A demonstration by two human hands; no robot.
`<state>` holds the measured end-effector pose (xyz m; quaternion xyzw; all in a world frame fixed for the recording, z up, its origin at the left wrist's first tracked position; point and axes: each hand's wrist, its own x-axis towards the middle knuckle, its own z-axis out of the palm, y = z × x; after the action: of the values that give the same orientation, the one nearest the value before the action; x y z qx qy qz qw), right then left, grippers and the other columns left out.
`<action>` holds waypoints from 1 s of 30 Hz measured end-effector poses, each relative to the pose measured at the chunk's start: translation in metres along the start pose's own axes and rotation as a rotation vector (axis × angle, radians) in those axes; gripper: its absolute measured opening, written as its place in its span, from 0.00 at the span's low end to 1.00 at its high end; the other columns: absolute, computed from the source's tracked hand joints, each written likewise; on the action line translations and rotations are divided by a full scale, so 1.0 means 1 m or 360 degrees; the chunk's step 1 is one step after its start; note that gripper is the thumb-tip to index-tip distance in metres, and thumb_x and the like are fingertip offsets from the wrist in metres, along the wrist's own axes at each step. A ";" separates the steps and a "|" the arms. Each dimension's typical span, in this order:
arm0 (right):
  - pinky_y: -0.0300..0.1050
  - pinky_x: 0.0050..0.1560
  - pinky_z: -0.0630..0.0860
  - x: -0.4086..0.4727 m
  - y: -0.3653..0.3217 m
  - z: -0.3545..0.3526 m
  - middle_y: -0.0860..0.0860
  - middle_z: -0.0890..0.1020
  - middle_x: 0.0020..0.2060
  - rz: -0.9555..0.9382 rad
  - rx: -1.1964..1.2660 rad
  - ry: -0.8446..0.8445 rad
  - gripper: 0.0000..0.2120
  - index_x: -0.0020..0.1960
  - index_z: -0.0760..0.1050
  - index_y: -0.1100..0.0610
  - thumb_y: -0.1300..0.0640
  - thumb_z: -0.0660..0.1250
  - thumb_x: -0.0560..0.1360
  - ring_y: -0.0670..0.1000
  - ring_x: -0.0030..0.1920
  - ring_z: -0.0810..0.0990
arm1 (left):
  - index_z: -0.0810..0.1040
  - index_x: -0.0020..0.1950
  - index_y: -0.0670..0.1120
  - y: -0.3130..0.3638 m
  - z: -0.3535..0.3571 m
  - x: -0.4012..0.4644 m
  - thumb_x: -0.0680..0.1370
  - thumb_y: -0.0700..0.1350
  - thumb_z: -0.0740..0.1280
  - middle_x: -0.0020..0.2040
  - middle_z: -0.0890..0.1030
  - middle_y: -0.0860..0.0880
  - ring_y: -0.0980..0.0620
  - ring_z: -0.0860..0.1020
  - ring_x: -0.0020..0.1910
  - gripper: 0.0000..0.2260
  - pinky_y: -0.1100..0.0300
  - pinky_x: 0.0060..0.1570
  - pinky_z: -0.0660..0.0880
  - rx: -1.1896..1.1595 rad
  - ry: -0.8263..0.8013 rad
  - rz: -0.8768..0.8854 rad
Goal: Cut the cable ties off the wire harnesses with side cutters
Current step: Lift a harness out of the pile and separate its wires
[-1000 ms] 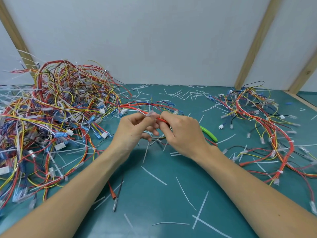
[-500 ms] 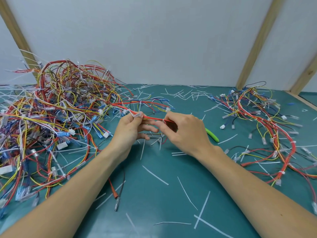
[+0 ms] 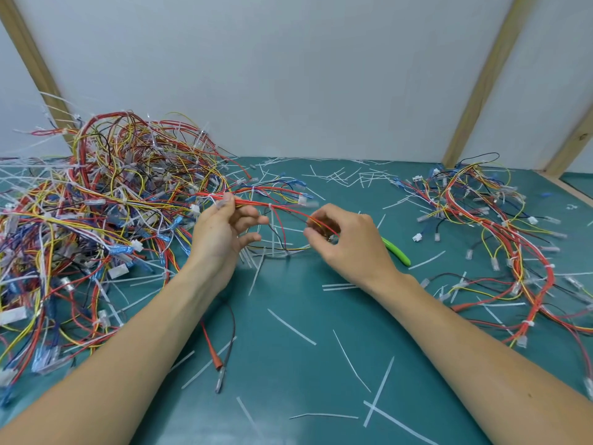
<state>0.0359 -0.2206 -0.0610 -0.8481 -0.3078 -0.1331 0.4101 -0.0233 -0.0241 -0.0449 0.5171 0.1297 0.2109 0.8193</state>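
Starting at the far left, one big tangled heap of harnesses [image 3: 96, 213] sits piled outboard of the left hand, and from it runs the red wire bundle [image 3: 282, 210] that matters now. The left hand [image 3: 221, 232] pinches that bundle up at thumb and forefinger, its other fingers loosely fanned. The bundle's long axis stretches straight across, left hand to right hand, sagging slightly toward the right. Between the two hands I make out one white cable tie [image 3: 272, 207] cinched on it, tail hanging down, a little nearer the left hand. The right hand [image 3: 346, 239] is curled around the bundle's other end, pinching wires and what looks like a small connector; the fingertips are too blurred to say more. Just beyond the right hand, tucked behind its wrist, lies one pair of side cutters [image 3: 396, 252], only the green handle showing on the mat [image 3: 305, 364]; the right hand is clearly nearer. Further right, a second, flatter pile of harnesses [image 3: 500, 239]. So: two piles, one cutter, and loose snipped tie tails [image 3: 292, 327] too many to count.
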 end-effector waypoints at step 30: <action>0.52 0.39 0.65 0.017 0.048 -0.044 0.56 0.74 0.40 0.0678 -0.1001 -0.0059 0.08 0.54 0.65 0.60 0.55 0.59 0.85 0.62 0.41 0.74 | 0.75 0.53 0.45 0.002 -0.004 0.003 0.85 0.44 0.58 0.36 0.85 0.51 0.52 0.85 0.36 0.07 0.63 0.27 0.76 0.0032 0.0202 0.0059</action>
<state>0.0803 -0.2709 -0.0544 -0.9798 -0.0760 -0.1175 0.1426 -0.0228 -0.0181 -0.0446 0.5131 0.1740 0.2570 0.8002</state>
